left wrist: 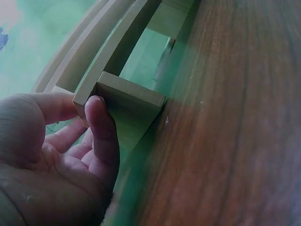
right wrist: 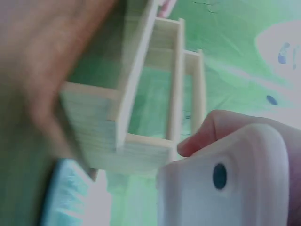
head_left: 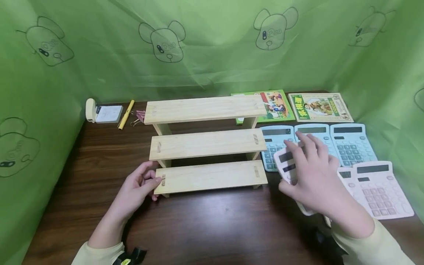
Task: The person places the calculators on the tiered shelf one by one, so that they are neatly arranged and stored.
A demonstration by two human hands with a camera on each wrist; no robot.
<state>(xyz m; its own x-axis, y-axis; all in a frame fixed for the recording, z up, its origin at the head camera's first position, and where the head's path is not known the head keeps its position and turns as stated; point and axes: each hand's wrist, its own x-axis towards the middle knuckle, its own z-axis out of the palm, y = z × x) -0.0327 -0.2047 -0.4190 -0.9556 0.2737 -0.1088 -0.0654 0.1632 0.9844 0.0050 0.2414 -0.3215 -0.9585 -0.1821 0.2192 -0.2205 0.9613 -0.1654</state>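
A three-step wooden shelf (head_left: pixel 210 177) stands in the middle of the table. My left hand (head_left: pixel 136 189) grips the left end of its lowest board, and the left wrist view shows thumb and fingers on either side of that board end (left wrist: pixel 81 104). To the right of the shelf, my right hand (head_left: pixel 316 176) holds a pale pink-white calculator (head_left: pixel 285 159) by its sides, tilted above the blue calculators. The right wrist view shows the calculator's underside (right wrist: pixel 251 169) with a dark round foot. The palm hides most of its keys.
Blue calculators (head_left: pixel 347 141) lie in a row right of the shelf, with pale pink calculators (head_left: pixel 381 191) in front. Two books (head_left: pixel 319 106) lie at the back right. A white object (head_left: pixel 90 110), a notepad (head_left: pixel 109 113), a yellow pen (head_left: pixel 126 115) and clips (head_left: pixel 140 116) sit back left.
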